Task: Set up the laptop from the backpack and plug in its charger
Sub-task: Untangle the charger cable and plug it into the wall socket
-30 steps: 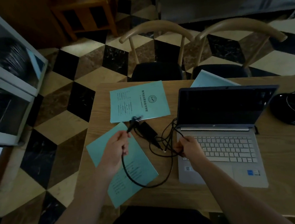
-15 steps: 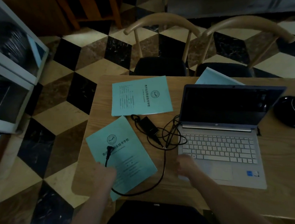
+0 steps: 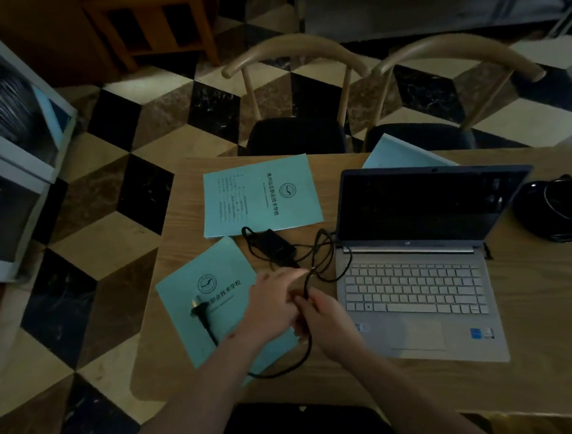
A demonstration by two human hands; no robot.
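Fingers of both hands — right hand (image 3: 323,320) and left hand (image 3: 271,307) — pinch the charger cable (image 3: 305,285) beside the open laptop (image 3: 416,275); tangled loops risk dragging the power brick (image 3: 274,243).

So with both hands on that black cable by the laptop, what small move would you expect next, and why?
Probably drawing the cable out of its tangle beside the charger brick. Both the left hand and right hand meet on it, the wall plug lies loose on the near teal booklet, and the open laptop has a dark screen. Whether its end is plugged in, I cannot tell.
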